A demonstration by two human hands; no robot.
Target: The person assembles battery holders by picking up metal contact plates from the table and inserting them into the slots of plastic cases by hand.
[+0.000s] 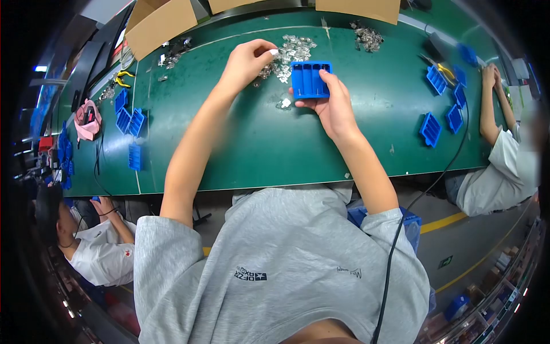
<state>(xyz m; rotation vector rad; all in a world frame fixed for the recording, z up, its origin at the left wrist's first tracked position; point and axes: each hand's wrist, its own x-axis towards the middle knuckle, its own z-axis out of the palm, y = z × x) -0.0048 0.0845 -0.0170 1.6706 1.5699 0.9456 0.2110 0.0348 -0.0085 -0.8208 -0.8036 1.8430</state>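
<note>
My right hand [332, 109] grips a blue plastic battery holder [311, 80] with several long slots, thumb on its right side and fingers beneath. Over the left edge of a pile of small shiny metal pieces [295, 49], my left hand [248, 60] is closed in a pinch. Something whitish shows at its fingertips, too small to make out. Darker small parts [264, 72] lie just below that hand. A few more shiny pieces [284, 104] rest on the green table [263, 149], below and left of the holder.
Cardboard boxes [163, 28] line the far edge. Another metal pile [366, 37] lies at the back right. More blue holders [431, 129] sit right and left, near yellow-handled pliers [123, 78] and a pink bag [87, 120]. Co-workers [504, 166] sit either side. A black cable [395, 241] crosses the right.
</note>
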